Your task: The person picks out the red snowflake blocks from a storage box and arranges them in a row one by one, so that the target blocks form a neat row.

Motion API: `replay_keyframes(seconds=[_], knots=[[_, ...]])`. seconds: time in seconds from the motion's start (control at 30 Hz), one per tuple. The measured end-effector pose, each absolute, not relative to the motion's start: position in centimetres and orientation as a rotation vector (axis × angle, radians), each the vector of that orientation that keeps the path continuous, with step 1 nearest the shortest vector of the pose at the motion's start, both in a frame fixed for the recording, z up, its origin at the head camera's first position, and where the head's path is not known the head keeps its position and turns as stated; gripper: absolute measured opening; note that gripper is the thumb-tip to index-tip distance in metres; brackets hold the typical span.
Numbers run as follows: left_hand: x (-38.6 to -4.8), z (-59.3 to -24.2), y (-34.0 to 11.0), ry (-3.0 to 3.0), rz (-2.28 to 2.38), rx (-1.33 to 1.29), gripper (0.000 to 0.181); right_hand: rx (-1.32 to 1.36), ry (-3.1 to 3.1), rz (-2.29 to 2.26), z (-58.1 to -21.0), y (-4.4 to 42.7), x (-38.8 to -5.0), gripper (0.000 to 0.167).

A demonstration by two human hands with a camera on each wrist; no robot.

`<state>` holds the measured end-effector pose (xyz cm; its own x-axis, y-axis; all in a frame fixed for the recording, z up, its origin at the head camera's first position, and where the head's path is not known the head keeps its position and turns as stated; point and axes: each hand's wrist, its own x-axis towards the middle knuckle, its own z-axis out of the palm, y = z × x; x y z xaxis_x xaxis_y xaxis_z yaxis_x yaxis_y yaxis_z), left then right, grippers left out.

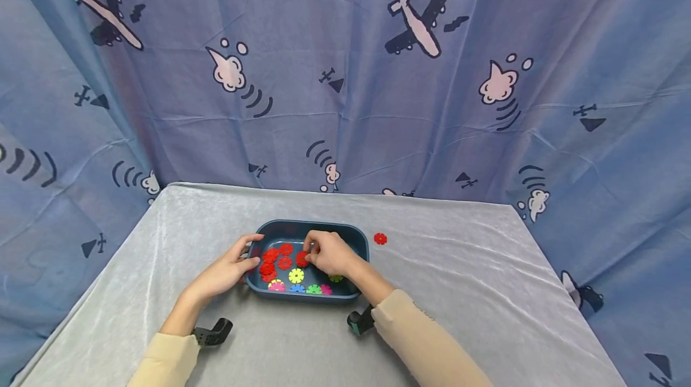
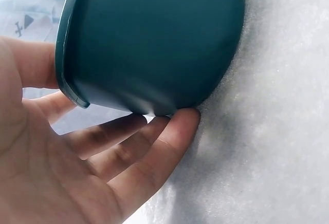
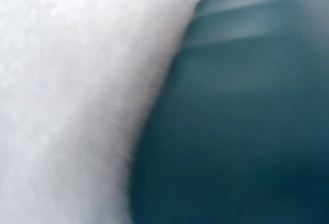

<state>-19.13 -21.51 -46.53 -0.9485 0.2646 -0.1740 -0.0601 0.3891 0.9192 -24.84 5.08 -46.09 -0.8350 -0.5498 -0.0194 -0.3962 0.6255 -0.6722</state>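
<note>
A dark teal plastic basin (image 1: 281,296) holds notched plastic building discs, several of them red (image 1: 285,263), along with a yellow disc (image 1: 296,276) and a few blue, green and pink ones near its front wall. My left hand (image 1: 232,264) grips the basin's left end; in the left wrist view its fingertips (image 2: 184,124) touch the outer wall below the rim. Reaching inside, my right hand (image 1: 332,253) pinches a red disc (image 1: 302,259) between thumb and forefinger. The right wrist view catches only the blurred outside of the basin (image 3: 236,121), not the hand.
One red disc (image 1: 380,238) lies on the pale cloth-covered table (image 1: 459,273), just beyond the basin's right end. A blue curtain (image 1: 345,75) with printed planes hangs along the table's back and sides. Black camera mounts (image 1: 215,333) sit at both wrists.
</note>
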Motion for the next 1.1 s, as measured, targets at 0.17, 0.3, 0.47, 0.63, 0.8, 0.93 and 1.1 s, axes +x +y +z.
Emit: replay_keyframes(seconds=[0.17, 0.3, 0.47, 0.63, 0.8, 0.93, 1.1], knots=[[-19.1, -46.6, -21.6, 2.37, 1.568, 0.172, 0.055, -0.808, 2.626, -1.036, -44.5, 6.0, -24.6, 0.01], [-19.1, -46.6, -21.7, 2.376, 1.559, 0.173, 0.055, -0.849, 2.638, -1.062, -43.1, 7.0, -24.4, 0.007], [-19.1, -46.6, -21.6, 2.378, 1.554, 0.173, 0.055, -0.842, 2.639, -1.152, -41.9, 9.0, -24.4, 0.008], [-19.0, -46.5, -21.5, 2.396, 1.541, 0.172, 0.055, -0.832, 2.653, -1.221, -41.6, 11.4, -24.6, 0.008], [-19.0, -46.5, -21.5, 2.399, 1.541, 0.167, 0.055, -0.808, 2.722, -1.23, -41.6, 13.7, -25.1, 0.009], [-19.1, -46.5, -21.5, 2.406, 1.538, 0.168, 0.054, -0.714, 2.768, -1.22, -41.8, 15.8, -25.7, 0.009], [-19.1, -46.5, -21.5, 2.412, 1.534, 0.171, 0.054, -0.59, 2.817, -1.191, -42.4, 18.6, -26.7, 0.008]])
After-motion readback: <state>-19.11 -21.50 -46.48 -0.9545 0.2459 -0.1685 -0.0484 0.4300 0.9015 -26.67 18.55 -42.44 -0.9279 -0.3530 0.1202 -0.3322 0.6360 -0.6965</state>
